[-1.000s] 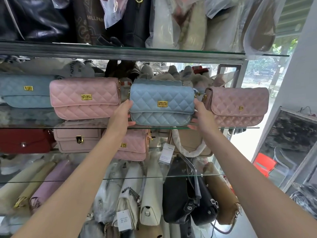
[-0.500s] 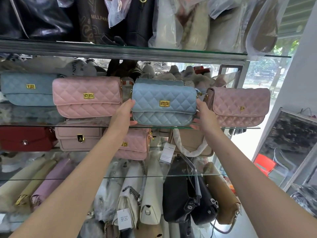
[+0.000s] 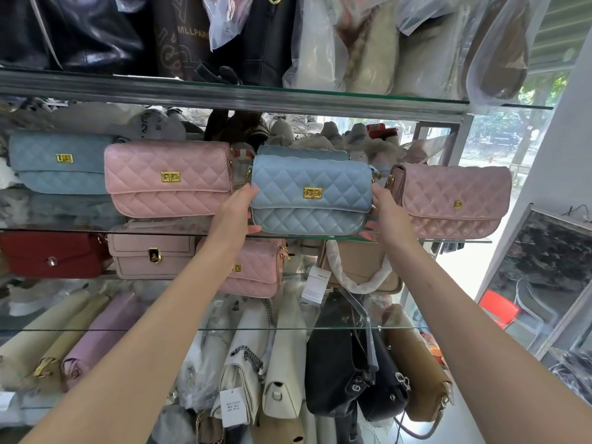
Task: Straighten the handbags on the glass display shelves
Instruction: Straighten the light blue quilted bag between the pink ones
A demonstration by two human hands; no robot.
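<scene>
Blue quilted handbag stands upright on the glass shelf, between a pink bag on its left and a dusty-pink bag on its right. The left hand and right hand each clasp one end, thumb low, fingers round the side.

View: one head-worn wide-angle camera.
Position: in front of the shelves, about level with the blue bag row.
Facing: forward, slightly downward; blue bag at frame centre.
Nearness: close; left hand and right hand reach the centre from the lower corners.
Right edge: window, wall.
</scene>
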